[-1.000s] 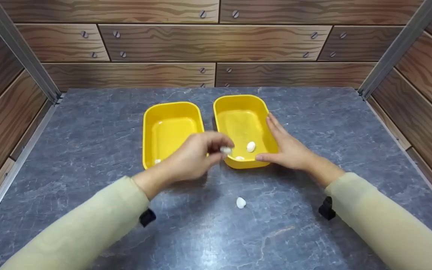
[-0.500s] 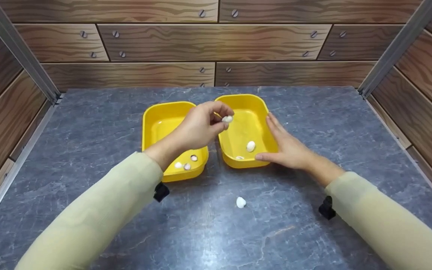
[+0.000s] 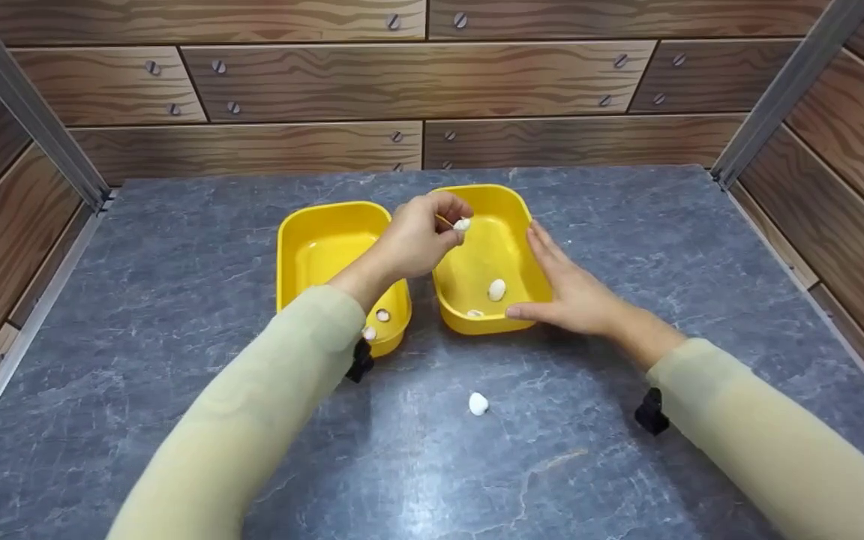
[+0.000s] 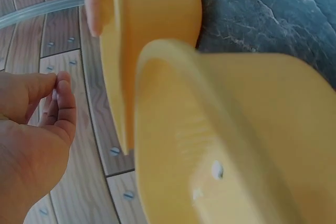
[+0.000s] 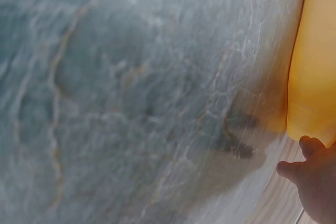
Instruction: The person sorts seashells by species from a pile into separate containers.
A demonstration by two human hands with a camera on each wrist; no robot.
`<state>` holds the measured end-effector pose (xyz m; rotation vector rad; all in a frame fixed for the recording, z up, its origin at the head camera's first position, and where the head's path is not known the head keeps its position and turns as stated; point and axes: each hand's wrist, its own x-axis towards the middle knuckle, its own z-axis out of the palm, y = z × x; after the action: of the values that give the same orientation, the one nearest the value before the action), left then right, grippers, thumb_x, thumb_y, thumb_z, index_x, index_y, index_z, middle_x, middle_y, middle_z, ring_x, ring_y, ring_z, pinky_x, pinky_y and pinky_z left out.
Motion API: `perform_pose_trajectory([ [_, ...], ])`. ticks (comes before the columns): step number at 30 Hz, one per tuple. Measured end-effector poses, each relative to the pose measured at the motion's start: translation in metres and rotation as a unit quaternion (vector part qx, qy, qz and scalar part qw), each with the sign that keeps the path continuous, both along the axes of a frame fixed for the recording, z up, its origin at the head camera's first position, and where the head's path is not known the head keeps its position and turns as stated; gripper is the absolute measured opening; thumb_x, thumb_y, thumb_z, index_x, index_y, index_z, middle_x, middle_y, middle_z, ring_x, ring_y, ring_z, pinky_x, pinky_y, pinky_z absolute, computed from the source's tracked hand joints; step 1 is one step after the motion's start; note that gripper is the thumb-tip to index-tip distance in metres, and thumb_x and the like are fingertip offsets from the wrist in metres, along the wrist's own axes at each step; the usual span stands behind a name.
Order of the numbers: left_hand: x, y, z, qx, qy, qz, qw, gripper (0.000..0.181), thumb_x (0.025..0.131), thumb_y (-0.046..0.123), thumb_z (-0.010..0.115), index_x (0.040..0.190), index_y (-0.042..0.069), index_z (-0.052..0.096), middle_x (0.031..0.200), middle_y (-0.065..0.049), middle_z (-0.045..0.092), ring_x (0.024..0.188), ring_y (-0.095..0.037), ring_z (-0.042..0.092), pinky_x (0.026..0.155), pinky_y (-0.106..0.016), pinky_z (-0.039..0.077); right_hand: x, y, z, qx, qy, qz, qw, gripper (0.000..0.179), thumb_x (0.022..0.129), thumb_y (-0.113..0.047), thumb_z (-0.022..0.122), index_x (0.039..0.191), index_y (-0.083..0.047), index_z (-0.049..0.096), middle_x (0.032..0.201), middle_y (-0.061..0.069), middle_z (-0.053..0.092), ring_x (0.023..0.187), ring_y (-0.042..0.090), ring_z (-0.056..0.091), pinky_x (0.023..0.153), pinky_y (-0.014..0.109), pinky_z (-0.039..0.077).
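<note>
My left hand (image 3: 418, 238) pinches a small white shell (image 3: 462, 224) between thumb and fingertips, over the left side of the right yellow bin (image 3: 483, 251). In the left wrist view the fingertips mostly hide the shell. My right hand (image 3: 580, 298) rests against that bin's near right corner, fingers straight along the outer right wall and thumb at the front rim. Inside it lie a rounded white shell (image 3: 497, 289) and a smaller white piece (image 3: 475, 313) near the front wall. In the left yellow bin (image 3: 327, 244), small shells (image 3: 383, 316) show beside the left sleeve, which covers part of that bin.
A single white shell (image 3: 478, 403) lies on the grey marbled table (image 3: 552, 465), in front of the bins and between the forearms. Wood-patterned panels (image 3: 417, 82) wall in the back and both sides, with metal posts (image 3: 792, 97) at the corners.
My left hand has carried the shell from the near end of the bins to farther back over the right bin. The right hand keeps its place; the view shifts slightly.
</note>
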<state>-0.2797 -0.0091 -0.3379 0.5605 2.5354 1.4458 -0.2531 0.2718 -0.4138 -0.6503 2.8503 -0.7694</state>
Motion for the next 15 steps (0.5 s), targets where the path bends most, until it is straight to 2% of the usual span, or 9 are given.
perform_pose_trajectory([
  [4,-0.0054,0.0059,-0.0067,-0.014,-0.012,0.011,0.9998,0.026,0.105,0.005,0.067,0.13,0.01,0.068,0.118,-0.004,0.066,0.106,-0.017,0.066,0.089,-0.027,0.058,-0.0007,-0.0006,0.001,0.003,0.0,-0.001,1.0,0.123,0.091,-0.06,0.078,0.171,-0.008,0.0,0.178,0.007,-0.01,0.159,0.044,0.017,0.124,0.064,0.023],
  [9,-0.0088,0.0087,-0.011,-0.023,-0.027,0.017,0.9992,0.037,0.105,0.005,0.067,0.14,0.013,0.065,0.13,-0.007,0.063,0.112,-0.019,0.065,0.092,-0.028,0.058,-0.0002,-0.0003,0.0005,-0.002,0.001,-0.002,1.0,0.123,0.091,-0.06,0.077,0.171,-0.007,0.0,0.178,0.007,-0.009,0.159,0.044,0.016,0.125,0.062,0.021],
  [15,-0.0022,0.0097,-0.0083,-0.014,-0.037,0.02,0.999,0.039,0.105,0.005,0.066,0.143,0.016,0.064,0.132,-0.006,0.062,0.113,-0.017,0.065,0.093,-0.028,0.058,0.0003,-0.0005,0.0008,-0.001,-0.003,-0.005,1.0,0.122,0.091,-0.057,0.079,0.171,-0.007,0.0,0.178,0.008,-0.01,0.159,0.045,0.016,0.124,0.063,0.022],
])
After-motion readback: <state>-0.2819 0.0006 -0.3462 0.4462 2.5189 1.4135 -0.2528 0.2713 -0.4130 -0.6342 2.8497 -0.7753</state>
